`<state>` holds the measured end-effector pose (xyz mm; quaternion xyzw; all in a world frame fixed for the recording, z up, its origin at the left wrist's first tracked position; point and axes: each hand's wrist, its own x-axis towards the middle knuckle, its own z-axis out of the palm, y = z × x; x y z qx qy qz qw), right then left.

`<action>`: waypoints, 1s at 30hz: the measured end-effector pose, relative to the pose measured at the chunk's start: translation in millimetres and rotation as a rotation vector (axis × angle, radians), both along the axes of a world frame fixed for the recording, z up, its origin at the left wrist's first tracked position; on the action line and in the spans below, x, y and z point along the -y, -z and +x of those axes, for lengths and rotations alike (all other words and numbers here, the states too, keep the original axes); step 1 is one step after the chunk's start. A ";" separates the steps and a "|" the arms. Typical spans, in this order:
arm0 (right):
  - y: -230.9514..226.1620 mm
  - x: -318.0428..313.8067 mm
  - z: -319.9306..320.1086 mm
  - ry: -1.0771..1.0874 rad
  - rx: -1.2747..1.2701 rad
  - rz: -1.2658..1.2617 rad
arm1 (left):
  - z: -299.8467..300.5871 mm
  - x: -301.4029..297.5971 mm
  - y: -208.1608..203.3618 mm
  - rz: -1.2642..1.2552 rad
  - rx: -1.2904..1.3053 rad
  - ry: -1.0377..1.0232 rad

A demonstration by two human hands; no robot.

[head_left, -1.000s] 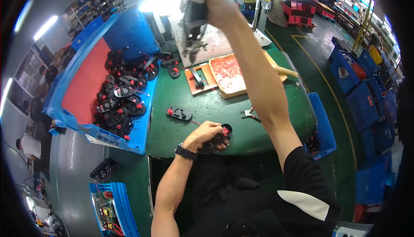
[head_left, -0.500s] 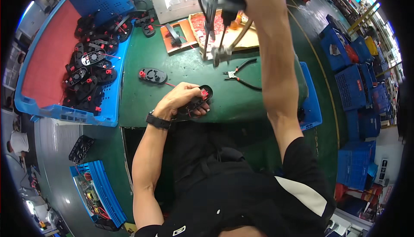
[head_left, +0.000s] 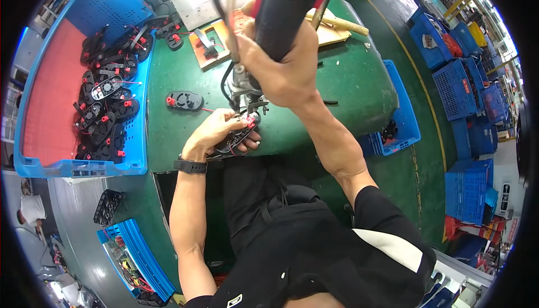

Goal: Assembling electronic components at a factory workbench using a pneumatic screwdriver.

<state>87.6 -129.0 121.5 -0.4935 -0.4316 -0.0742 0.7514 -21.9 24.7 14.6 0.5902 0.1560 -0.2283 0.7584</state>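
Black plastic sits in your left hand (head_left: 216, 131), and that grip is clamped: thumb on top of the small housing (head_left: 242, 135), fingertips showing along its lower side, right at the near edge of the green desk (head_left: 348, 81). Up above, your right hand (head_left: 289, 72) has its grip wrapped tight around the thick body of a black-and-red powered driver (head_left: 282, 22), which slants down toward you. Its metal head hangs right at the housing's upper end; whether the tip touches, you cannot tell from here. Just left of your hands, a second housing (head_left: 185, 101) lies flat, red fitting at its left end, a red wire running toward your left hand. Farther left, a blue crate (head_left: 78, 168) holds a heap of similar black parts (head_left: 106, 106). Beyond, an orange frame (head_left: 206, 43) rests near the desk's far side.
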 end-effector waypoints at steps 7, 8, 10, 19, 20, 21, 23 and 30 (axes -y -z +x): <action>8.6 -4.1 -0.4 0.066 0.062 -0.041 | -0.1 4.8 -8.6 0.055 0.015 0.001; 9.1 -4.7 -0.9 0.052 0.058 -0.053 | -0.9 4.0 -7.5 0.055 0.014 0.002; 12.1 -5.7 -1.7 0.042 0.055 -0.068 | -2.5 2.0 -3.8 0.010 0.037 0.007; 16.5 -5.0 -5.6 -0.001 0.044 -0.089 | -2.7 5.4 -3.6 0.016 0.038 0.010; 16.7 -5.7 -7.5 -0.020 0.026 -0.099 | -3.5 4.6 -2.5 0.017 0.037 0.009; 17.0 -6.4 -8.7 -0.040 0.008 -0.110 | -4.3 3.8 -1.7 0.018 0.038 0.011; 20.1 -7.3 -8.1 -0.059 0.006 -0.117 | -4.9 3.1 -1.0 0.021 0.040 0.012; 20.7 -1.4 -6.8 -0.112 -0.044 -0.084 | -1.4 8.9 -6.0 0.052 0.013 0.029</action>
